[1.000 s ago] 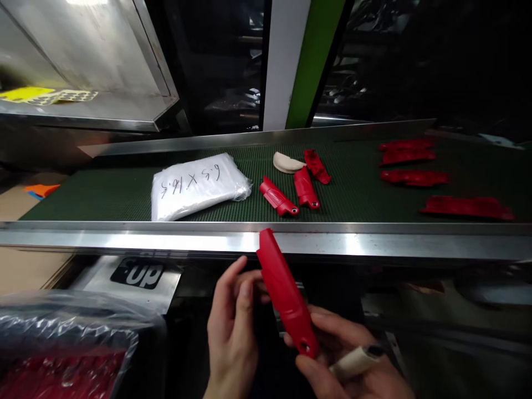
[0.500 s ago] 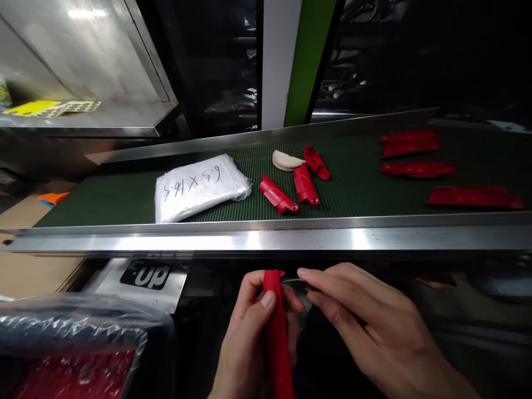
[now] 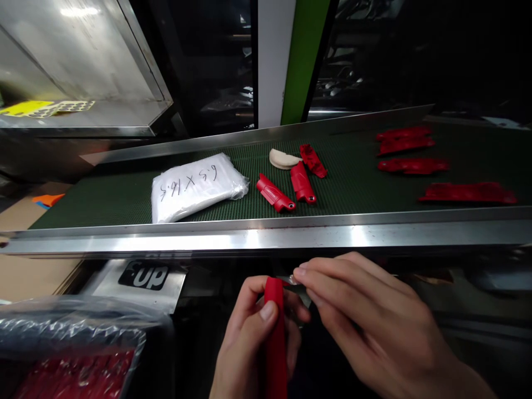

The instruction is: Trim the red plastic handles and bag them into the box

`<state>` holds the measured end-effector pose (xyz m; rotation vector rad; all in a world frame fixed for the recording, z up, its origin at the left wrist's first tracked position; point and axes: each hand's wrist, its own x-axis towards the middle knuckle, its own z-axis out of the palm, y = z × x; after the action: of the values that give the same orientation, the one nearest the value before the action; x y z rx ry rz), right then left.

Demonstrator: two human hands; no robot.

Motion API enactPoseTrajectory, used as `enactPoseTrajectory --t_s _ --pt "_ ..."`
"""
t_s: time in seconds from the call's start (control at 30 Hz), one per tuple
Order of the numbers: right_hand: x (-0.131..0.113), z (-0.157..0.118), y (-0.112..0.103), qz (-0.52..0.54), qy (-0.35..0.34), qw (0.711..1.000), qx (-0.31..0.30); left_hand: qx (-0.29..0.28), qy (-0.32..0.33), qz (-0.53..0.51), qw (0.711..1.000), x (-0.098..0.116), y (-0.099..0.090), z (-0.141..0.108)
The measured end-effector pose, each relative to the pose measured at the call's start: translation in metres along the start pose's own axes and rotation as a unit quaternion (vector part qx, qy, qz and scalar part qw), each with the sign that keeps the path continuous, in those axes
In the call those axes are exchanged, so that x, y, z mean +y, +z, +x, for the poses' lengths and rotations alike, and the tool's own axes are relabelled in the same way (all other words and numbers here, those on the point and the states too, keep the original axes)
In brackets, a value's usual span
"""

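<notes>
My left hand (image 3: pixel 243 341) is wrapped round a long red plastic part (image 3: pixel 276 343), its thumb pressed along the near face. The part stands nearly upright below the edge of the belt. At its top right, the thumb and forefinger of my right hand (image 3: pixel 374 316) pinch a small shiny piece (image 3: pixel 293 279), too small to name. This piece is at or very near the red part's upper edge; whether it is joined to it I cannot tell. The lower end of the red part runs out of view.
On the green conveyor belt (image 3: pixel 120 191) lie a white plastic-wrapped pack (image 3: pixel 193 185) with handwriting, a cream half-round piece (image 3: pixel 282 159) and several red plastic parts (image 3: pixel 275 193). A metal rail (image 3: pixel 233 235) edges it. At lower left, a plastic-lined bin (image 3: pixel 143 338) contains red parts.
My right fingers have shifted slightly left and up, closer to the red part's top. The left hand still holds the part. The whole scene has moved slightly left in view.
</notes>
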<state>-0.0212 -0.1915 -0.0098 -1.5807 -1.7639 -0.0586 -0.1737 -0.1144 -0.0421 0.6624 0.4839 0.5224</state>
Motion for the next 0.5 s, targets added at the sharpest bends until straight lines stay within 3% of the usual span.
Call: enactPoseTrajectory --t_s 0.5 --pt "-0.0002 0.0009 -0.0038 -0.022 -0.017 1.0 0.003 0.026 -0.027 0.023 0.999 0.0037 0.0045 -0.0044"
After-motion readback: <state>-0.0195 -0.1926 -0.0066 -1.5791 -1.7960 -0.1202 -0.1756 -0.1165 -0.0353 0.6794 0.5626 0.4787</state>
